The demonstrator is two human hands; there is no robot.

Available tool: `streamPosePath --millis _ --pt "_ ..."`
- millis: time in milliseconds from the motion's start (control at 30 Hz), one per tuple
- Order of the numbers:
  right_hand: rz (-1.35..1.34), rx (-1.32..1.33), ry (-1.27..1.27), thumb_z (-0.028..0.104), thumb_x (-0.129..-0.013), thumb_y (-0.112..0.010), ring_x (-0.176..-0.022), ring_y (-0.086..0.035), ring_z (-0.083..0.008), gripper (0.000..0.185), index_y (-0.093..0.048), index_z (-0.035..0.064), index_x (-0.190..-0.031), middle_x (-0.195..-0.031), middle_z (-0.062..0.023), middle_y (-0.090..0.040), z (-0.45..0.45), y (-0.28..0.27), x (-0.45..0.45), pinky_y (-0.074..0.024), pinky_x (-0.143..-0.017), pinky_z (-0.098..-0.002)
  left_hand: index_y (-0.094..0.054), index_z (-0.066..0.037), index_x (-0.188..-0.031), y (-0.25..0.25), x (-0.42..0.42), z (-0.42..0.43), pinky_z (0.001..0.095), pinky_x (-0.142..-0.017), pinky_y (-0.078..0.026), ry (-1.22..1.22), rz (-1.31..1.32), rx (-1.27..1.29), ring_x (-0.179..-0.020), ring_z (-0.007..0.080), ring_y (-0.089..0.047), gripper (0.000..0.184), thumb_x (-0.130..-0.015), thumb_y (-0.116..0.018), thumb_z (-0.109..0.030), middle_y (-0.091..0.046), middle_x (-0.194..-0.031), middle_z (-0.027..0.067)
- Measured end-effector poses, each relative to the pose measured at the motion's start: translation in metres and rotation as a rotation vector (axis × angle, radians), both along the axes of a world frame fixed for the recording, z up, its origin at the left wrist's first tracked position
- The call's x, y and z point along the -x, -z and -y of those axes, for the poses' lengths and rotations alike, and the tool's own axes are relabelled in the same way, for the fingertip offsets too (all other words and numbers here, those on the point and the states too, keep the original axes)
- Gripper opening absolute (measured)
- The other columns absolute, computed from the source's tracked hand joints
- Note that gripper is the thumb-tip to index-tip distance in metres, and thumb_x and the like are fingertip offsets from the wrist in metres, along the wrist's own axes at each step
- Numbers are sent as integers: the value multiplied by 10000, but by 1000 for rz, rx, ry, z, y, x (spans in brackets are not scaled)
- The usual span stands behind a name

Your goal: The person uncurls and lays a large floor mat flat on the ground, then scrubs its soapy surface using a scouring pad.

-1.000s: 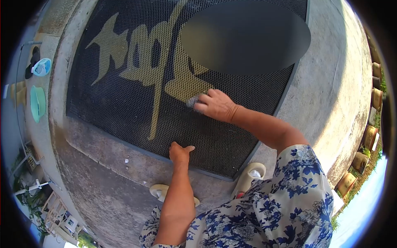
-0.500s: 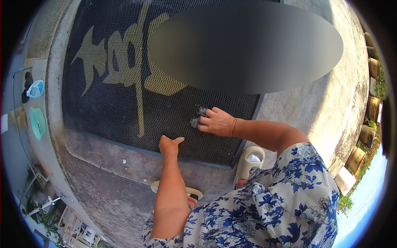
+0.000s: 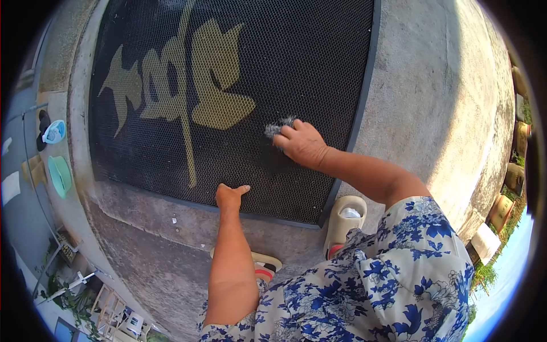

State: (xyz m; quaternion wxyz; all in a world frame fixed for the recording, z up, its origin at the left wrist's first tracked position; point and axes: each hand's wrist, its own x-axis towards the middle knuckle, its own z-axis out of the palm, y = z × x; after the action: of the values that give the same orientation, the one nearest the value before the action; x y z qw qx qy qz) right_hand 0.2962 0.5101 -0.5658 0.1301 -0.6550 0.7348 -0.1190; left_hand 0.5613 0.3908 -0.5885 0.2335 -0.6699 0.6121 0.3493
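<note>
A large black mat (image 3: 296, 62) with a honeycomb surface and yellow lettering (image 3: 222, 80) lies on the concrete. My right hand (image 3: 305, 143) is closed on a grey, fuzzy scouring pad (image 3: 274, 130), which rests on the mat to the right of the lettering. My left hand (image 3: 229, 196) presses down on the mat by its near edge, thumb stretched out to the right. Its other fingers are mostly hidden behind the hand.
Beige slippers (image 3: 346, 219) are on my feet at the mat's near edge. A green basin (image 3: 59, 176) and a small blue-and-white tub (image 3: 54, 132) stand at the left. Plant pots (image 3: 501, 212) line the right side.
My right hand has moved away from me across the mat with the scouring pad. My left hand stays at nearly the same place on the mat.
</note>
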Motion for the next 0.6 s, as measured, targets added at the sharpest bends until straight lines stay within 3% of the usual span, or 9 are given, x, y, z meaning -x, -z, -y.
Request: streamPosePath --millis 67,133,200,267,333,400,500,533,600 --pt "86 -39 -442 203 -831 -600 -823 -535 -193 161 -575 206 -990 -891 -18 -523 -24 1 -32 -490 -683 -335 -575 60 -871 -1 5 0 414 -821 -498 1 14 -1 -870 361 -652 579 -585 -901 -324 -657 -925 241" --pt "32 148 -432 204 -835 -587 -823 -543 -180 157 -564 213 -990 -899 -14 -521 -13 8 -3 -500 -676 -311 -571 48 -858 -2 2 -1 421 -811 -498 28 -4 22 -844 360 -648 573 -580 -904 -327 -655 -897 228" --pt "-127 133 -182 188 -828 -612 -829 -556 -204 198 -555 196 -1017 -965 -36 -538 23 16 56 -518 -703 -337 -569 44 -851 -15 10 2 424 -804 -499 11 -12 11 -833 360 -647 570 -577 -906 -324 -653 -886 226" --pt "-195 18 334 206 -815 -669 -896 -559 -261 328 -570 175 -1126 -1014 -57 -553 63 12 117 -517 -799 -377 -567 39 -845 -15 13 -1 426 -798 -499 -5 -48 7 -822 361 -645 566 -574 -908 -322 -651 -875 224" --pt "-128 50 801 210 -814 -676 -927 -554 -269 371 -569 172 -1167 -1030 -61 -558 90 11 153 -510 -833 -380 -511 -6 -771 -7 6 -3 377 -700 -477 28 -46 72 -705 227 -553 475 -597 -903 -212 -585 -772 121" --pt "-141 56 780 212 -799 -690 -923 -553 -268 363 -574 165 -1140 -1022 -58 -561 96 5 132 -508 -831 -384 -516 -2 -776 -16 10 -1 385 -709 -483 22 -39 56 -710 243 -569 484 -596 -904 -228 -598 -784 137" --pt "-97 -51 154 220 -754 -713 -861 -538 -232 323 -586 187 -1049 -949 -28 -541 66 1 35 -491 -733 -341 -546 12 -793 -19 18 -2 417 -744 -498 17 -18 40 -760 313 -620 510 -580 -909 -275 -634 -823 190" --pt "-54 -12 -63 226 -752 -701 -853 -545 -213 304 -587 198 -1032 -925 -17 -529 47 1 1 -489 -718 -340 -570 24 -805 -20 16 -1 441 -771 -506 38 7 42 -806 368 -654 532 -565 -912 -306 -657 -850 228" --pt "88 -41 -501 203 -806 -621 -843 -551 -196 202 -571 212 -1002 -884 -3 -522 18 -7 -45 -497 -721 -330 -572 23 -811 -23 18 -2 443 -771 -507 23 22 38 -816 374 -656 531 -567 -910 -306 -659 -858 228"
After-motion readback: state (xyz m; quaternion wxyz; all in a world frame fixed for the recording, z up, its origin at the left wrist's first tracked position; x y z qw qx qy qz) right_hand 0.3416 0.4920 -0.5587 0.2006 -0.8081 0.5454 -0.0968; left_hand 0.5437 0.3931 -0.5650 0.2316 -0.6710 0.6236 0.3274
